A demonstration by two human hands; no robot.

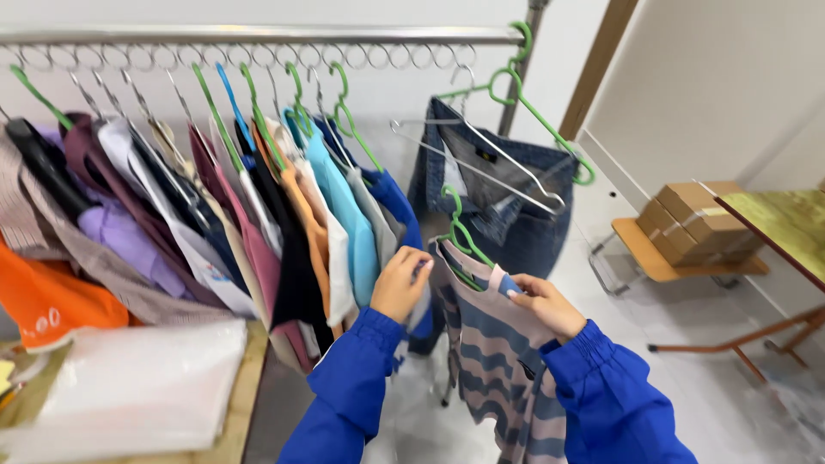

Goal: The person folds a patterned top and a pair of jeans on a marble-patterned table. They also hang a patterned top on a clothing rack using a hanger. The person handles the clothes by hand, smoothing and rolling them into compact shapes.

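A pink and grey striped top (pixel 494 361) hangs on a green hanger (pixel 458 230). My right hand (pixel 543 302) pinches the top's collar and shoulder at its right side. My left hand (pixel 400 282) grips the left shoulder of the same top, next to a blue garment (pixel 397 202). Both arms wear bright blue sleeves. Above runs a metal clothes rail (pixel 258 35) with a row of rings, crowded with hung garments on the left. Dark blue jeans (pixel 516 206) hang behind the striped top with wire and green hangers over them.
Cardboard boxes (pixel 696 219) sit on a low wooden chair at the right, beside a table with a green top (pixel 786 223). A clear plastic bag (pixel 129 387) lies on a wooden surface at the lower left. An orange cloth (pixel 43 301) hangs at the far left.
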